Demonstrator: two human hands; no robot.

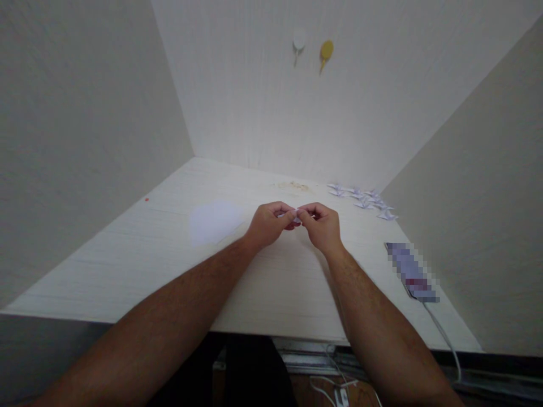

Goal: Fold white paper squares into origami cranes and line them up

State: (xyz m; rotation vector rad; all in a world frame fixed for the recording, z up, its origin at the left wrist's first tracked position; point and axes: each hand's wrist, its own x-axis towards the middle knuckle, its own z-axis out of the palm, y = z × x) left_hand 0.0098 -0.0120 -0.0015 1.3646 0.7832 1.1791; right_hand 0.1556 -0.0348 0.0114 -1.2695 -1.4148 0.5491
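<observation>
Both of my hands meet over the middle of a pale wooden desk [127, 265]. My left hand [268, 224] and my right hand [322, 226] are closed, their fingertips pinching a small piece of white paper [296, 215] between them. Most of that paper is hidden by my fingers. A stack of white paper sheets [214, 221] lies flat on the desk just left of my left hand.
Several small folded white paper figures [363, 199] sit in a row at the desk's back right. A phone [410, 271] with a white cable [445, 336] lies by the right wall. Walls enclose the desk on three sides; two hooks [313, 51] hang on the back wall.
</observation>
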